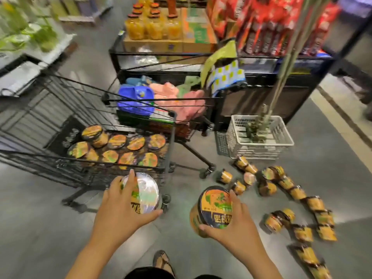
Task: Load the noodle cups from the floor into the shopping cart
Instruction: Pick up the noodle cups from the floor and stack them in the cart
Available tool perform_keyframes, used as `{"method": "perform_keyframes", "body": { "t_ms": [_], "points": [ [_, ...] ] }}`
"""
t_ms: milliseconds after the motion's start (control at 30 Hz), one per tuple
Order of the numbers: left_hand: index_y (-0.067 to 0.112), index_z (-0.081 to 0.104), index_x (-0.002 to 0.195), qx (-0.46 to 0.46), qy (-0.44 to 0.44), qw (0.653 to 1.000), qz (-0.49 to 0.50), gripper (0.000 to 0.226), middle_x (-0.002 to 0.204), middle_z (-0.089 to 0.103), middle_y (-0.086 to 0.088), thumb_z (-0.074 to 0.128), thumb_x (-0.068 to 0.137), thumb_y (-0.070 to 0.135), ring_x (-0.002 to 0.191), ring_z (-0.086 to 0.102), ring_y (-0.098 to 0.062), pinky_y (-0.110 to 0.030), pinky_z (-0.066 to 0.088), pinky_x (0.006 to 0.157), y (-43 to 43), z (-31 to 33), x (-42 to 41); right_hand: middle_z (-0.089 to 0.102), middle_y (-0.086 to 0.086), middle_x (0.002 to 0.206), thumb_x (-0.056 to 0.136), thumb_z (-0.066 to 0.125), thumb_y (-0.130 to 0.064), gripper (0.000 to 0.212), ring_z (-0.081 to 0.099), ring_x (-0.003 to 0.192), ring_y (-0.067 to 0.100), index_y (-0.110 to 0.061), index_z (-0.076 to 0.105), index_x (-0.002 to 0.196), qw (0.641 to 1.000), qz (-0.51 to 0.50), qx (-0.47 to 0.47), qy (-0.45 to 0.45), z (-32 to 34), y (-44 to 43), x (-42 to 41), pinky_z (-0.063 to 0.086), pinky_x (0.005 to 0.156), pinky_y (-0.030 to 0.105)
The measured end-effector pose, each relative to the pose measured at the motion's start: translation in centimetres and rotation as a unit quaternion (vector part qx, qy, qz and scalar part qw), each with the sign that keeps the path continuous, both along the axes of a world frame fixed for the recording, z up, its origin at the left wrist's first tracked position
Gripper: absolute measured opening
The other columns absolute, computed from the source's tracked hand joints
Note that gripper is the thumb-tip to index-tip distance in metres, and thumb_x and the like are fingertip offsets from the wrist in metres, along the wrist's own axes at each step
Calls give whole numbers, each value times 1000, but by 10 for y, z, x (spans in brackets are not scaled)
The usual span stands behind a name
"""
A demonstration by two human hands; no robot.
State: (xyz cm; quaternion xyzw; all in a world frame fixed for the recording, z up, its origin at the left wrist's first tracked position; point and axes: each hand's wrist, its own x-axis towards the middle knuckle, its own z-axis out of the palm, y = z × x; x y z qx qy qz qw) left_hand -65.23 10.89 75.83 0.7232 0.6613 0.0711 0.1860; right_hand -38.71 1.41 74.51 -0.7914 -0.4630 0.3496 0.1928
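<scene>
1. Noodle cups fill both my hands. My left hand [118,206] curls round the left cup [146,193], fingers over its top edge and thumb beneath. My right hand [235,224] grips the right cup [213,208] by its rim the same way.
2. Both cups are tipped with their lids facing me, so their long axes point away and down. I judge they need righting before they go in.
3. The shopping cart [171,137] lies ahead and to the left of both hands. My left hand is the nearer: its cup hangs just beside the cart's near rim. My right hand is off to the right, over bare floor [181,238], and has to travel forward and leftward to clear the same rim.
4. Both forearms reach out in front of me, slightly converging, with the wrists turned inward.
5. Inside the cart, the loaded cups [128,146] sit mostly lids up in rows. Two at the left end lie tilted. Open space shows on the basket's far left side.
6. To my right, well apart from the cart, the loose cups [298,194] trail across the floor, mostly on their sides. So the task looks about half done.
7. Beyond them stands a white crate [281,137], and behind the cart there is a second cart [213,98] holding folded fabric.
</scene>
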Motion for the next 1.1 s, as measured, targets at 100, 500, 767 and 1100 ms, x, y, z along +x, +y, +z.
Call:
{"method": "perform_keyframes", "body": {
  "t_ms": [100,500,767,1100],
  "points": [
    [30,4,154,5,-16,999,44,134,151,21,-4,45,44,94,135,28,-31,-44,38,104,13,0,-43,31,-8,126,48,73,-78,130,39,128,16,-34,6,151,999,45,-5,10,-3,36,-37,39,102,31],
    [40,4,152,7,-130,958,254,139,152,18,5,42,34,103,141,21,-23,-47,32,112,48,-25,-141,31,-3,140,49,75,-76,130,38,129,20,-35,6,151,981,190,-37,-21,-13,174,-94,37,102,33],
    [49,-2,148,42,-143,918,366,133,152,17,10,49,36,99,141,22,-22,-48,34,111,131,-23,-137,29,1,148,47,76,-76,134,34,135,21,-31,7,152,951,308,0,-11,-26,349,-122,35,105,37],
    [37,-1,153,-35,-92,871,481,133,151,19,-1,41,43,101,136,27,-26,-43,34,110,288,-53,-99,41,11,135,34,63,-88,146,47,123,27,-19,15,153,889,451,-44,-63,-55,561,-162,38,97,29]
  ]
}}
